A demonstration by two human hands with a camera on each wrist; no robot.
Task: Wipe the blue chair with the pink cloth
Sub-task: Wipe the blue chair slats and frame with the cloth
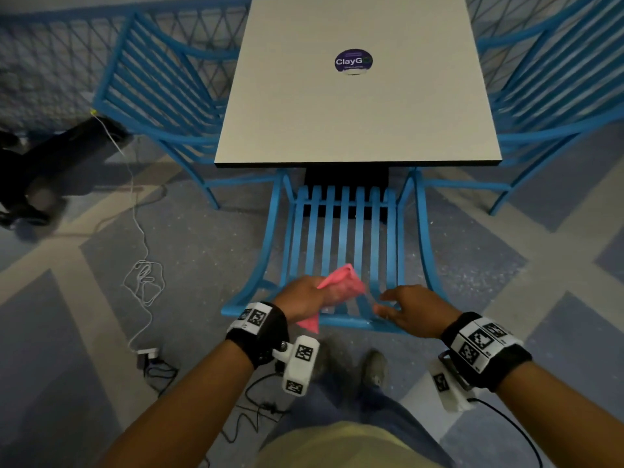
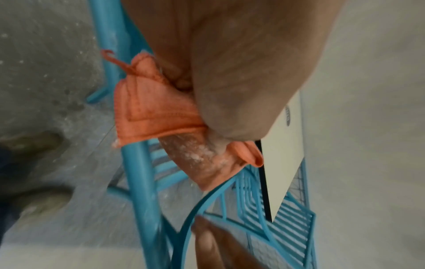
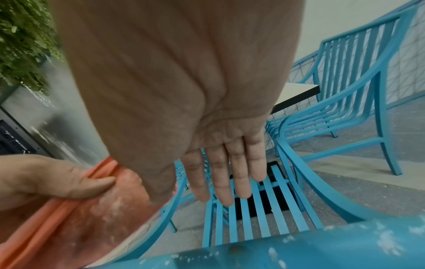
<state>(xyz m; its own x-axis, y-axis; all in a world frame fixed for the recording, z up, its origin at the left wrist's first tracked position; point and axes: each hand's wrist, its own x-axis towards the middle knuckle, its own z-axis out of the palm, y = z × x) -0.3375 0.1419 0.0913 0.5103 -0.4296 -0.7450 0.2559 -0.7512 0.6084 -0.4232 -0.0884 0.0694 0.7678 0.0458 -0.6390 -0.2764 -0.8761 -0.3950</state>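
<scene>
A blue slatted metal chair [image 1: 341, 231] stands pushed under the table, its top back rail nearest me. My left hand [image 1: 305, 295] grips a bunched pink cloth [image 1: 341, 285] just above the chair's back rail; the cloth [image 2: 149, 112] shows white dust specks in the left wrist view. My right hand [image 1: 401, 307] hovers open over the right part of the rail, fingers [image 3: 220, 174] straight and together, holding nothing. White specks lie on the blue rail [image 3: 345, 242] in the right wrist view. Whether the cloth touches the rail I cannot tell.
A grey square table [image 1: 358, 89] with a round purple sticker [image 1: 353, 61] stands beyond the chair. More blue chairs flank it at the left [image 1: 162, 86] and right [image 1: 557, 89]. A white cable [image 1: 143, 275] and charger lie on the floor to the left; a dark wheeled object [image 1: 50, 163] sits further left.
</scene>
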